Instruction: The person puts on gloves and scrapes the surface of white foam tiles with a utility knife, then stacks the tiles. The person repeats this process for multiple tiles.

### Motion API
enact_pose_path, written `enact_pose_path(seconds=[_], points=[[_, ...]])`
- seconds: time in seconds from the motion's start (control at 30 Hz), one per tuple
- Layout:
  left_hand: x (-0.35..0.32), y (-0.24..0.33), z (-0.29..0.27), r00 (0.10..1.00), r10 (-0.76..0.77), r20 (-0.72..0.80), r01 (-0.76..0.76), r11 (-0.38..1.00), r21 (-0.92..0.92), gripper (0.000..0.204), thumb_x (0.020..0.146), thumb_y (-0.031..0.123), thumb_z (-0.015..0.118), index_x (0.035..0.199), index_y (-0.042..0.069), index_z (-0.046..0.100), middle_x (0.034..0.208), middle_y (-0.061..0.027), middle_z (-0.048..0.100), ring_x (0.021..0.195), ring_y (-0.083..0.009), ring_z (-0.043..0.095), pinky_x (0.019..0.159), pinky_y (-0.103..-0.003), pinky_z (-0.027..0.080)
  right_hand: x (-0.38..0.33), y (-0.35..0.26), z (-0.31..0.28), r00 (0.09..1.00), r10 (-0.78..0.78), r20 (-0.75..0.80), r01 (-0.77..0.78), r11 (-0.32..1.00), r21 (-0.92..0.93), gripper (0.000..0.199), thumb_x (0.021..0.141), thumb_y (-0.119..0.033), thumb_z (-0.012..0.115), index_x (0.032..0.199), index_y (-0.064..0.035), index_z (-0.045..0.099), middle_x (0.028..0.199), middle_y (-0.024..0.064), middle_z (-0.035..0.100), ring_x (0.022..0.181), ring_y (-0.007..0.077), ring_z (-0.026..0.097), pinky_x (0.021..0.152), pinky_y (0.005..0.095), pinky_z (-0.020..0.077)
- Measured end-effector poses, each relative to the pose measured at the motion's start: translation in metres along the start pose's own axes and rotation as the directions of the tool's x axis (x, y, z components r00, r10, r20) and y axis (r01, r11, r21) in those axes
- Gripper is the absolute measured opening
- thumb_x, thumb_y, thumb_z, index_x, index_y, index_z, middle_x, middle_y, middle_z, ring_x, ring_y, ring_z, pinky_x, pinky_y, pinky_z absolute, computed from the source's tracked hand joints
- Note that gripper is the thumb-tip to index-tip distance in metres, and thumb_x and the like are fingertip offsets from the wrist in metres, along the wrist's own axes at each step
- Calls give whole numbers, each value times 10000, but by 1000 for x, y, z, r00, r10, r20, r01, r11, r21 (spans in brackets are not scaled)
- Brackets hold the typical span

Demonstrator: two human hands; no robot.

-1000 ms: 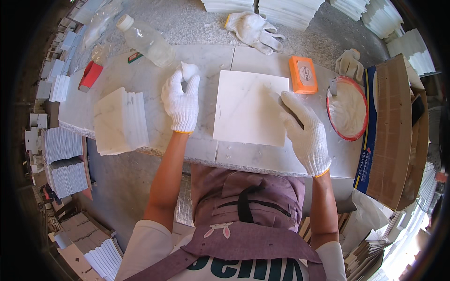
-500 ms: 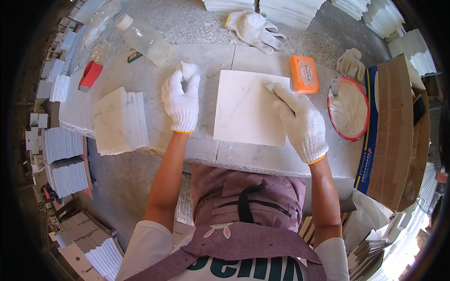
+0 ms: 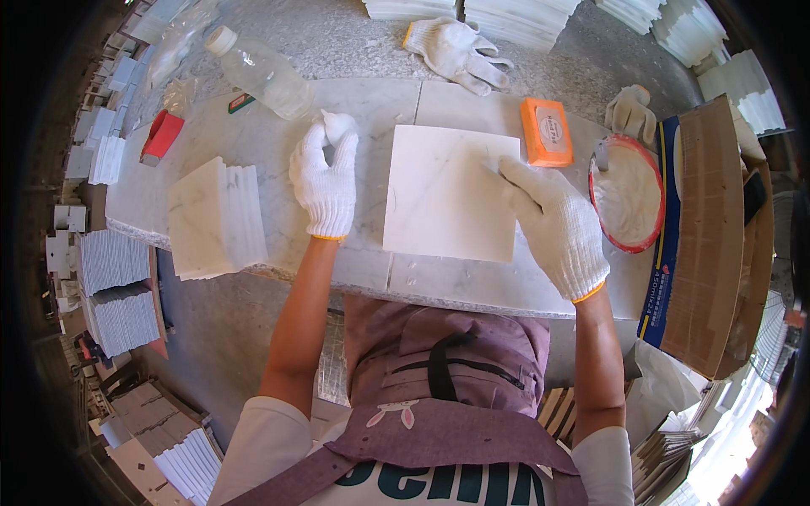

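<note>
A square white marble tile [image 3: 443,194] lies flat on the marble worktop [image 3: 472,282] in front of me. My right hand [image 3: 553,219], in a white knit glove, rests on the tile's right edge with its fingertips near the upper right corner. A thin tool tip seems to stick out from under those fingers. My left hand [image 3: 325,177], also gloved, sits on the worktop just left of the tile. Its thumb and fingertips are pinched together, and I see nothing in them.
An orange block [image 3: 547,131] and a red-rimmed bowl of white paste [image 3: 626,194] sit right of the tile. A stack of white tiles [image 3: 215,219], a red object [image 3: 162,135] and a plastic bottle [image 3: 261,72] are left. Spare gloves [image 3: 460,46] lie behind. A cardboard box [image 3: 709,244] stands far right.
My right hand has slid up and to the left across the tile, from its lower right toward the upper right corner. My left hand has stayed in place.
</note>
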State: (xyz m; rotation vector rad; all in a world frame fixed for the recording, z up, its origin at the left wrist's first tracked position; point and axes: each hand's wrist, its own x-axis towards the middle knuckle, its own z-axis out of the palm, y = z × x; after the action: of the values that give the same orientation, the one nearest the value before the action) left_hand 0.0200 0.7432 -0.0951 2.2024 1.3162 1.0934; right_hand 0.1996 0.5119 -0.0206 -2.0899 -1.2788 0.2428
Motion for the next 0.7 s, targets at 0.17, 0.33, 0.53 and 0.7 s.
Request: enact_pose_path(seconds=[0.17,0.33,0.53,0.7], points=[[1,-2,1,1000,0,15,0,999,-34,413,861,210,765,1217,33,657,1115,-104,682,1016,-217,644,915,-365,493,18,-16,-4,972,178,152,-159,979,-130,344,957,-212,578,1276,-116,662,1142,188,678,985,357,660,867,387,509],[-1,-6,5,1000,14,-27,-15,998,-67,421,834,240,787,1194,65,657,1087,-104,688,1036,-300,622,936,-426,467,-5,-7,0,987,87,134,-59,978,-199,340,958,-202,575,1277,-121,664,1057,200,676,928,369,654,831,402,509],[1,-8,3,1000,11,-2,-11,999,-46,426,840,254,781,1200,63,654,1100,-109,690,1059,-309,622,940,-428,466,-6,-4,-6,994,77,83,-72,995,-64,344,961,-200,579,1290,-139,657,977,212,656,885,373,649,786,416,506],[2,-3,1,1000,16,9,-16,999,-40,405,862,240,760,1197,36,659,1096,-100,695,1028,-244,641,926,-380,481,16,-7,6,1000,-2,-8,1,998,-69,339,965,-230,577,1291,-171,654,929,195,648,850,362,652,743,426,508]])
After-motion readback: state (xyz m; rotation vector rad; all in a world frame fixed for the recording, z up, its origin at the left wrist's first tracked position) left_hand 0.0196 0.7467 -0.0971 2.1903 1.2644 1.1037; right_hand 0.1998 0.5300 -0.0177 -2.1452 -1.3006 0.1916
